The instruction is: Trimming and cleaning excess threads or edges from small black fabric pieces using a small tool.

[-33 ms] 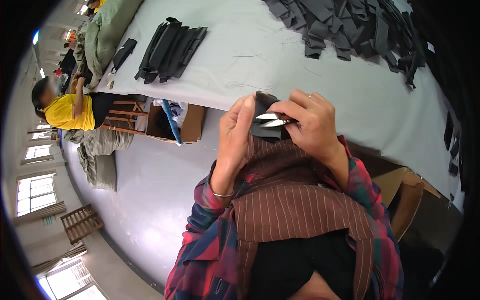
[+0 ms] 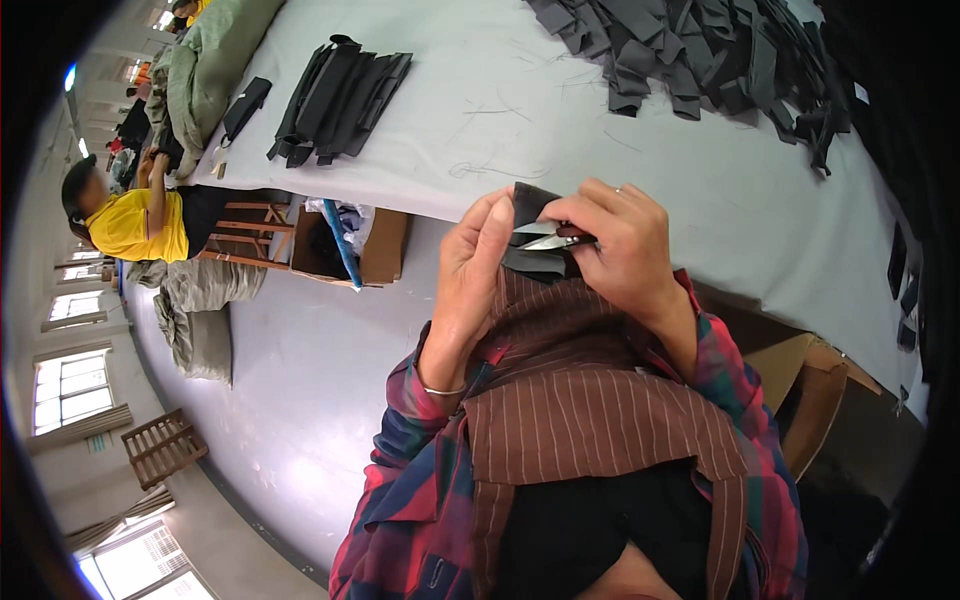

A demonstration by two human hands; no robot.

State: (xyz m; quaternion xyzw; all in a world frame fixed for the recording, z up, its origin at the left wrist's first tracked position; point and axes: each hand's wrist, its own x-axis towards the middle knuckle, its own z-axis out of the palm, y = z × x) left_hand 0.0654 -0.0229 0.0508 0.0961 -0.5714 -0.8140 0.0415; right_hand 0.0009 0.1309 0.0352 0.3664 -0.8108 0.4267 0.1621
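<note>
My left hand [image 2: 470,262] pinches a dark grey fabric piece [image 2: 533,262] between thumb and fingers, above my lap at the table's near edge. From the other side, my right hand [image 2: 628,248] grips small thread snips [image 2: 545,242] with bright metal blades. The blades stand apart and point left across the fabric, close to my left thumb. Part of the piece shows above the blades and part below; my fingers cover the rest. The snips' handles are mostly hidden in my right palm.
On the pale-covered table [image 2: 430,125] lie a row of dark strips [image 2: 340,105], a single strip [image 2: 247,110], loose threads and a large heap of dark pieces [image 2: 690,60]. Cardboard boxes [image 2: 385,250] sit below the table edge. A person in yellow [image 2: 150,225] works at the left.
The snips' blades and the fabric have shifted very slightly between my hands. Both hands stay almost where they were, and the grips look the same.
</note>
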